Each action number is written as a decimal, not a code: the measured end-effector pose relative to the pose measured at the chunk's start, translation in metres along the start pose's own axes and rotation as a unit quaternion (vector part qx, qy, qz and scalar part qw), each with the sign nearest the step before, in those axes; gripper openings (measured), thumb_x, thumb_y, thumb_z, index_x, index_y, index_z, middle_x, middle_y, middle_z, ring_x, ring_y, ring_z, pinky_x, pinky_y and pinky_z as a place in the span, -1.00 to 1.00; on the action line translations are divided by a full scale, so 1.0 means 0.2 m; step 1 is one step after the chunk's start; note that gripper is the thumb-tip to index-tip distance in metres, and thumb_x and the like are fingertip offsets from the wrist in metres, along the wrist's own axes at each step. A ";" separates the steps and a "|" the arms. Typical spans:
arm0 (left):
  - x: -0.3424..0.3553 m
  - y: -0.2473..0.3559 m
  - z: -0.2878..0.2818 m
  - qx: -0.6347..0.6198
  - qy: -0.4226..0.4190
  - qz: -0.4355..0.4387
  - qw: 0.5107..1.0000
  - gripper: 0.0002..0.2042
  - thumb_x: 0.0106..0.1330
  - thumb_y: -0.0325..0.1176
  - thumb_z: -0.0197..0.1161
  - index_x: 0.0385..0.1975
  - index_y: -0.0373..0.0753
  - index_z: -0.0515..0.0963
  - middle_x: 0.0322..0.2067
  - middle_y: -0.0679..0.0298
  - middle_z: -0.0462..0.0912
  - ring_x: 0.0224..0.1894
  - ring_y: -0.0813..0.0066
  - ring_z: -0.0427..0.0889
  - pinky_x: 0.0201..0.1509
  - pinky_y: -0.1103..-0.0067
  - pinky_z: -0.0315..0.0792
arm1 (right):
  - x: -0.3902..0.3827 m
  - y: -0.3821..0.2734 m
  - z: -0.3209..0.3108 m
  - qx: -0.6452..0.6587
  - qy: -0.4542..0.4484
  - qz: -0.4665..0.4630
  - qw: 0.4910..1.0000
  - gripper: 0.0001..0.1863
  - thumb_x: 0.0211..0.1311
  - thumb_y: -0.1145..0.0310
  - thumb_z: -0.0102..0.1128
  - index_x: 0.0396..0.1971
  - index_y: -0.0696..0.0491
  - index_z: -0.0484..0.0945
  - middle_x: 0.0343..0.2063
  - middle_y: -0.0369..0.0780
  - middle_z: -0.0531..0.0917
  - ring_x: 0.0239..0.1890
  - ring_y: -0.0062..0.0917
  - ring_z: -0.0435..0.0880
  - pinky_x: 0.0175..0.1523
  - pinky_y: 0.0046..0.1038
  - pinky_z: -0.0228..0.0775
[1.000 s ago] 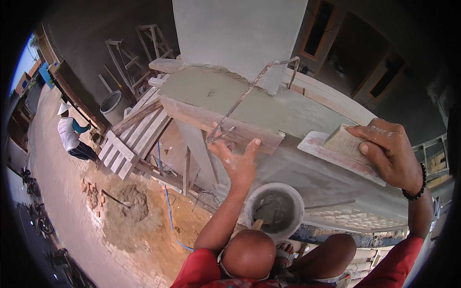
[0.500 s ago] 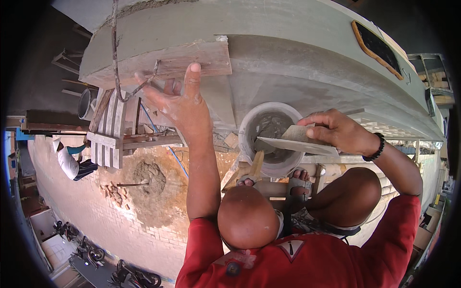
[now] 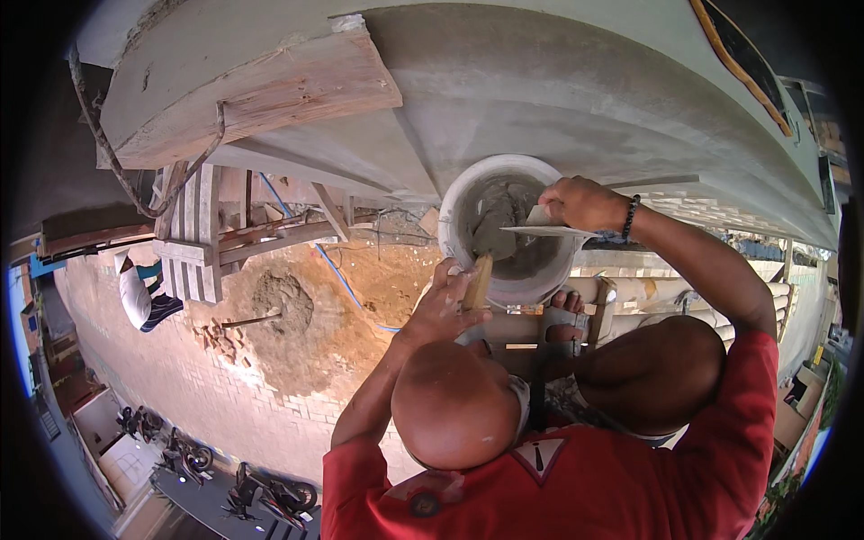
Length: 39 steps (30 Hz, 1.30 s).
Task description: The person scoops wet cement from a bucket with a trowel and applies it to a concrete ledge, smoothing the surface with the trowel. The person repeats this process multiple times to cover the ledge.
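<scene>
A round bucket [image 3: 456,202] of wet grey mortar [image 3: 535,259] stands in front of me, against the plastered wall. My left hand [image 3: 430,308] is at the bucket's near left rim, its fingers closed around the wooden handle [image 3: 479,281] of a trowel. The trowel's blade dips into the mortar. Over the right side of the bucket, my right hand [image 3: 583,205] grips a flat plastering float [image 3: 551,231] by its back. The float's thin plate is seen nearly edge-on, its tip pointing left above the mortar.
A plastered ledge with a board [image 3: 261,103] along its edge juts out at upper left, a bent steel bar [image 3: 216,135] beside it. My foot [image 3: 565,315] rests near bamboo poles [image 3: 643,290]. Below lie a mortar heap [image 3: 281,301] and a person [image 3: 137,292].
My left hand has come down from the board's edge to the trowel handle in the bucket. My right hand stays over the bucket with the float. The view has shifted.
</scene>
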State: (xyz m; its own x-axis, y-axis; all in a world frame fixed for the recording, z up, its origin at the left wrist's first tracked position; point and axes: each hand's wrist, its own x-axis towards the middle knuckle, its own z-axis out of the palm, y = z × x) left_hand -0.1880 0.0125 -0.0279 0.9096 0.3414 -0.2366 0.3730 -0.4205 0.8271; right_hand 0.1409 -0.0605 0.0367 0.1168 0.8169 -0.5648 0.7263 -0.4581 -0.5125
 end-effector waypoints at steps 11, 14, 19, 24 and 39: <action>0.20 0.14 -0.06 -0.085 0.168 -0.013 0.982 -0.69 0.04 -0.61 0.25 -0.16 -0.28 0.54 -0.07 -0.04 0.49 -0.05 -0.12 0.55 0.04 0.24 0.46 | 0.01 -0.02 -0.04 -0.054 -0.086 -0.002 0.995 -0.74 0.19 0.38 0.00 -0.28 0.12 0.66 -0.30 0.00 0.70 -0.18 -0.12 0.67 -0.02 -0.20 0.47; 0.30 0.19 -0.17 -0.059 0.192 0.022 0.979 -0.68 0.01 -0.62 0.31 -0.18 -0.28 0.53 -0.16 0.00 0.56 -0.08 -0.05 0.57 0.03 0.30 0.46 | 0.04 0.00 0.06 -0.060 -0.104 -0.014 0.993 -0.75 0.20 0.39 0.00 -0.30 0.14 0.66 -0.32 0.00 0.70 -0.21 -0.11 0.67 -0.04 -0.19 0.48; 0.41 0.12 -0.18 -0.106 0.224 0.005 0.969 -0.66 0.09 -0.58 0.35 -0.11 -0.32 0.49 -0.14 0.02 0.60 -0.05 0.16 0.60 0.03 0.38 0.46 | 0.10 0.00 0.24 -0.051 -0.078 -0.056 0.994 -0.74 0.26 0.39 -0.01 -0.19 0.10 0.65 -0.31 0.00 0.70 -0.19 -0.05 0.67 -0.02 -0.14 0.48; 0.43 0.10 -0.13 -0.209 0.293 -0.026 0.933 -0.51 0.15 -0.49 0.41 0.07 -0.35 0.37 -0.05 0.05 0.59 0.03 0.35 0.56 0.11 0.44 0.44 | 0.08 -0.04 0.24 -0.062 -0.104 -0.056 0.991 -0.70 0.35 0.35 -0.02 -0.03 0.08 0.59 -0.24 0.04 0.69 -0.14 -0.02 0.65 0.07 -0.11 0.46; 0.52 -0.06 0.19 -0.395 0.351 -0.059 0.847 -0.38 0.14 -0.34 0.49 0.14 -0.44 0.33 0.04 0.05 0.54 0.06 0.30 0.54 0.17 0.43 0.41 | 0.22 0.08 0.36 -0.116 -0.124 -0.042 0.984 -0.72 0.25 0.43 -0.03 -0.14 0.12 0.62 -0.30 0.08 0.68 -0.16 -0.02 0.67 0.02 -0.08 0.49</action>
State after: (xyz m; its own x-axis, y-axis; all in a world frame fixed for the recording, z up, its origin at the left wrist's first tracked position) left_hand -0.0912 0.0205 -0.0812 0.4379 0.8743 -0.2092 -0.0379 0.2505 0.9674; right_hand 0.1096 -0.0574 -0.0424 -0.0993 0.7243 -0.6823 0.8653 -0.2757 -0.4186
